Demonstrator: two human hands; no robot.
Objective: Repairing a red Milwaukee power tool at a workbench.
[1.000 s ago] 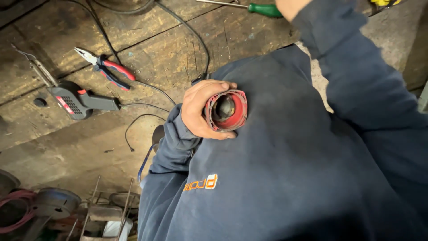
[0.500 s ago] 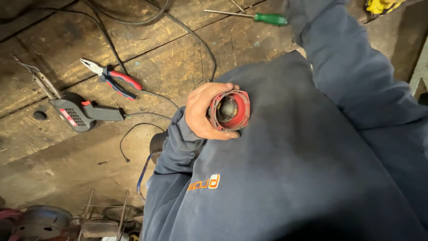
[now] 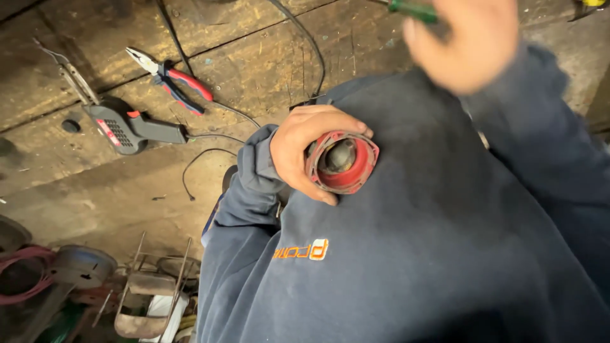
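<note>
A red housing point(image 3: 343, 164) with a dark grey part inside is gripped by the curled left hand point(image 3: 304, 147) and pressed against the blue sweatshirt point(image 3: 413, 254) at chest height. A green-handled screwdriver point(image 3: 413, 10) is held by the closed, blurred right hand point(image 3: 464, 41) at the upper edge, above the housing. Red-handled pliers point(image 3: 175, 79) and a grey soldering gun point(image 3: 130, 127) lie well apart to the left on the worn wooden desk point(image 3: 95, 184).

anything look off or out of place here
Nothing looks broken or spilled. The left hand presses a red round part against the sweatshirt; the blurred right hand grips a green-handled screwdriver. Pliers lie loose on the worn wooden bench.
</note>
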